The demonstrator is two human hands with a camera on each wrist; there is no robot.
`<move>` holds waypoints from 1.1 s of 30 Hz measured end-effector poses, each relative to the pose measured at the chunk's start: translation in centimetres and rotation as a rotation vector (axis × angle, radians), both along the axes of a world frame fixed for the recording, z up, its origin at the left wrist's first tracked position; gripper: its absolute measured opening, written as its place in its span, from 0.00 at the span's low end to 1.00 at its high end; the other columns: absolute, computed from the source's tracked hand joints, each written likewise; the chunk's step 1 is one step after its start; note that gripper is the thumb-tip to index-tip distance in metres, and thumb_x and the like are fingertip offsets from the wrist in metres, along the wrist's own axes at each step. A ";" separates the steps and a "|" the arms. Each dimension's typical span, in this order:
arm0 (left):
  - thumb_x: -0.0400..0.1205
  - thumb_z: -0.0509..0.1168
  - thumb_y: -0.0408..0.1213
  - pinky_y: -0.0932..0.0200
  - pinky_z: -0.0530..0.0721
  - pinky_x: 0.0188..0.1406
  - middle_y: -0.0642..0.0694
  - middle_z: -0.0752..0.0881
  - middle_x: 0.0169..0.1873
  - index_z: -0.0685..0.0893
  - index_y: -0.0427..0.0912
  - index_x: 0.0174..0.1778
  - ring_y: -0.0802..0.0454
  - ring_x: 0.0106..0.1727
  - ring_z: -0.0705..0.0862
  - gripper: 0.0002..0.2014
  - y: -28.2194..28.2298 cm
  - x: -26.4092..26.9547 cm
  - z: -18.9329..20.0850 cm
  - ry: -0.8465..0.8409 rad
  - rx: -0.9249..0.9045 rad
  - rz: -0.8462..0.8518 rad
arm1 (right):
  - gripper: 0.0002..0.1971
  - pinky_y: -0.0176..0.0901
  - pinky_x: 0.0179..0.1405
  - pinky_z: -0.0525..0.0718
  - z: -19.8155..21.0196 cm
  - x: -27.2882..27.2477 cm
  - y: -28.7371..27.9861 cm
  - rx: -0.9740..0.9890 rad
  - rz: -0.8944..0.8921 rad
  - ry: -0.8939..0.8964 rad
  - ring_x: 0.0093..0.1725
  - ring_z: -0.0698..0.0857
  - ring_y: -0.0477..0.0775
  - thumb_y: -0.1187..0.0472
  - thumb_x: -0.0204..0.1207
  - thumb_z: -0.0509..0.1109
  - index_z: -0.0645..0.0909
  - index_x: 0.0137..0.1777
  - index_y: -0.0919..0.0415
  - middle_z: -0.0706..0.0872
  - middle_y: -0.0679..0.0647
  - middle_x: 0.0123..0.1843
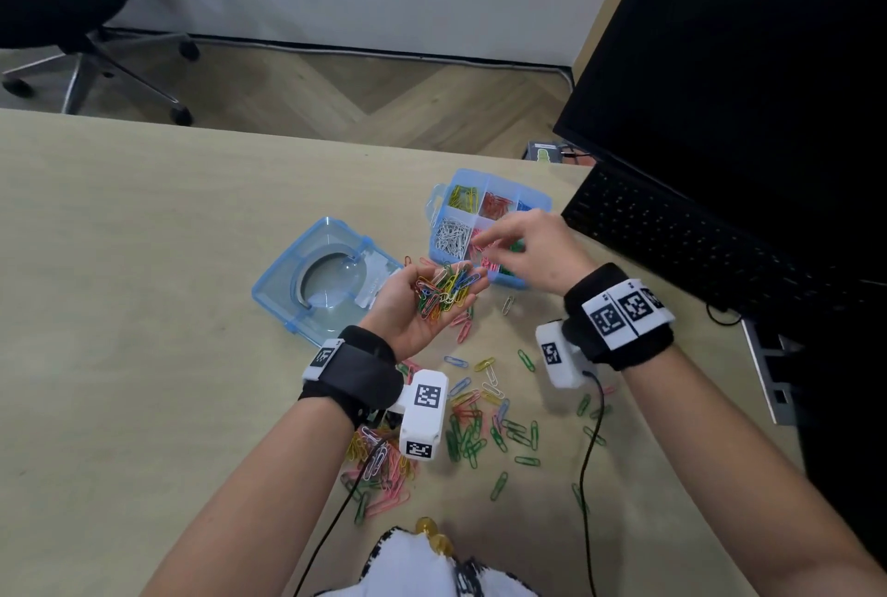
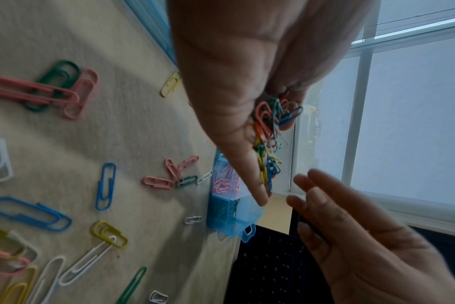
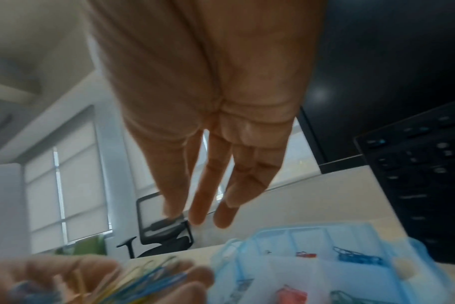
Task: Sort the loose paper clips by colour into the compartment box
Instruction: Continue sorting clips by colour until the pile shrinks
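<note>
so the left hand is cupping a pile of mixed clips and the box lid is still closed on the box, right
Not quite. The left hand does cup a pile of mixed clips, but the box lid is off: the head view shows it lying on the desk to the left of the open box, apart from it.

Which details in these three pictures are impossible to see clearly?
- Head view: the right hand covers the compartment box's near-right compartments.
- Head view: whether it pinches a clip is too small to tell.
- Right wrist view: the clips in the left hand are blurred.
- Left wrist view: the lid is cut off by the top edge.
</note>
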State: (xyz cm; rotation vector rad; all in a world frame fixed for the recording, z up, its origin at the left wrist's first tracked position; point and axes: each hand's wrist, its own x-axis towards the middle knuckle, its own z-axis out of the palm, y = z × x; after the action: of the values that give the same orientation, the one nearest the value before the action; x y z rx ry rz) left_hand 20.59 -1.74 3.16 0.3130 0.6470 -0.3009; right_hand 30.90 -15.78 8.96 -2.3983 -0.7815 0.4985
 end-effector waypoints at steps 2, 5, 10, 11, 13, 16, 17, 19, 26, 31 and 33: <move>0.84 0.48 0.35 0.46 0.84 0.55 0.28 0.86 0.53 0.79 0.27 0.59 0.37 0.47 0.90 0.19 0.0 0.0 0.0 0.007 0.022 0.016 | 0.12 0.43 0.57 0.81 -0.4 -0.9 0.5 0.015 0.120 0.019 0.48 0.84 0.48 0.63 0.71 0.78 0.90 0.55 0.55 0.87 0.50 0.49; 0.86 0.48 0.36 0.49 0.88 0.46 0.31 0.88 0.43 0.78 0.30 0.53 0.41 0.39 0.90 0.15 0.1 -0.1 -0.1 0.013 0.061 0.015 | 0.15 0.49 0.58 0.80 -1.3 -1.7 1.0 -0.048 0.260 -0.038 0.54 0.80 0.50 0.60 0.68 0.80 0.89 0.56 0.55 0.83 0.47 0.50; 0.87 0.46 0.36 0.51 0.89 0.37 0.32 0.88 0.37 0.80 0.29 0.49 0.42 0.34 0.90 0.18 0.4 -0.3 0.3 -0.013 0.078 -0.027 | 0.15 0.55 0.52 0.83 -2.3 -2.6 1.2 -0.026 0.337 -0.095 0.52 0.81 0.54 0.62 0.69 0.79 0.89 0.57 0.59 0.81 0.53 0.49; 0.87 0.46 0.36 0.52 0.89 0.37 0.34 0.88 0.35 0.79 0.30 0.49 0.44 0.33 0.89 0.18 0.3 -0.4 0.3 -0.013 0.087 -0.029 | 0.13 0.55 0.51 0.83 -2.5 -2.6 1.3 -0.007 0.353 -0.106 0.50 0.81 0.55 0.64 0.69 0.78 0.89 0.55 0.61 0.81 0.55 0.48; 0.87 0.47 0.36 0.53 0.89 0.38 0.36 0.86 0.34 0.79 0.30 0.49 0.46 0.32 0.88 0.17 0.1 -0.4 0.3 -0.007 0.099 -0.026 | 0.09 0.55 0.48 0.83 -2.8 -2.7 1.3 0.037 0.376 -0.126 0.46 0.82 0.57 0.66 0.70 0.77 0.90 0.50 0.63 0.82 0.58 0.45; 0.87 0.46 0.34 0.54 0.89 0.43 0.34 0.87 0.39 0.80 0.28 0.49 0.46 0.36 0.88 0.18 0.0 -0.4 0.3 -0.017 0.089 0.001 | 0.07 0.46 0.46 0.82 -3.0 -2.6 1.3 0.110 0.312 -0.084 0.42 0.81 0.52 0.66 0.71 0.77 0.90 0.48 0.63 0.82 0.56 0.43; 0.87 0.46 0.33 0.53 0.88 0.46 0.33 0.87 0.42 0.81 0.26 0.49 0.45 0.39 0.89 0.19 0.1 -0.4 0.4 -0.024 0.081 0.006 | 0.06 0.41 0.46 0.80 -3.1 -2.5 1.2 0.134 0.268 -0.048 0.41 0.80 0.48 0.65 0.71 0.77 0.90 0.48 0.63 0.82 0.53 0.42; 0.86 0.47 0.32 0.50 0.87 0.50 0.30 0.87 0.47 0.81 0.24 0.51 0.42 0.43 0.90 0.19 0.2 -0.4 0.5 -0.029 0.055 0.026 | 0.04 0.38 0.48 0.81 -2.9 -2.4 1.0 0.184 0.173 0.054 0.40 0.82 0.44 0.64 0.73 0.76 0.88 0.47 0.59 0.84 0.48 0.41; 0.84 0.49 0.31 0.50 0.86 0.52 0.37 0.84 0.34 0.79 0.30 0.44 0.45 0.34 0.86 0.14 0.6 -0.5 0.2 0.009 0.080 0.047 | 0.11 0.36 0.41 0.87 -1.0 -2.7 0.6 0.445 -0.101 0.805 0.41 0.89 0.51 0.76 0.82 0.57 0.78 0.58 0.77 0.88 0.66 0.51; 0.85 0.50 0.32 0.55 0.89 0.36 0.39 0.80 0.32 0.76 0.35 0.42 0.46 0.26 0.83 0.11 1.0 -0.4 0.0 0.036 0.143 0.041 | 0.19 0.41 0.45 0.87 -0.5 -2.9 0.3 0.571 -0.165 1.086 0.48 0.88 0.61 0.65 0.84 0.53 0.77 0.64 0.80 0.85 0.73 0.59; 0.85 0.49 0.32 0.54 0.89 0.37 0.39 0.82 0.29 0.76 0.33 0.42 0.47 0.25 0.83 0.13 1.1 -0.4 0.1 0.030 0.129 0.048 | 0.16 0.41 0.47 0.87 -0.5 -2.9 0.2 0.616 -0.174 1.104 0.48 0.89 0.60 0.67 0.84 0.56 0.79 0.60 0.78 0.86 0.70 0.57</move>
State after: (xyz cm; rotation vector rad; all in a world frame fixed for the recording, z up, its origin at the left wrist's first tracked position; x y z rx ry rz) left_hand 20.16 -0.68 3.21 0.4167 0.7035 -0.2187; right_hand 27.96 -15.54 8.49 -1.2860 -0.1596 1.1451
